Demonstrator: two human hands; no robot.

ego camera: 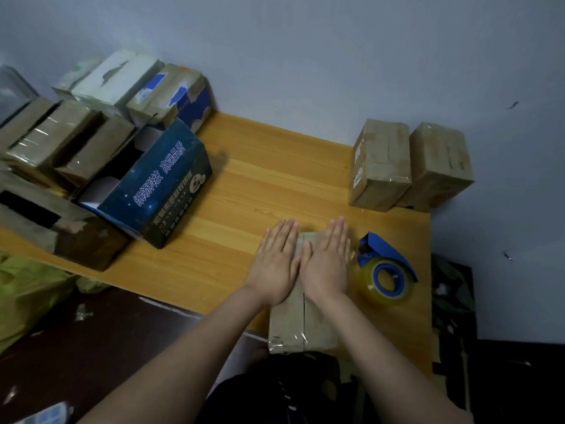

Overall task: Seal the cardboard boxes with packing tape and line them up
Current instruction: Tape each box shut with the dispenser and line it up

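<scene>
A brown cardboard box (301,325) lies at the near edge of the wooden table (244,185), its top seam running away from me, with clear tape at its near end. My left hand (275,264) and my right hand (327,264) press flat on its top flaps, fingers straight, one on each side of the seam. A blue tape dispenser (386,270) with a clear roll sits just right of the box. Two taped brown boxes (380,166) (438,163) stand side by side at the table's far right corner.
A dark blue printed carton (159,191) lies open at the left. Behind and around it is a pile of several brown and white boxes (61,142). A yellow-green bag (27,295) sits below the table's left edge. The wall runs close behind.
</scene>
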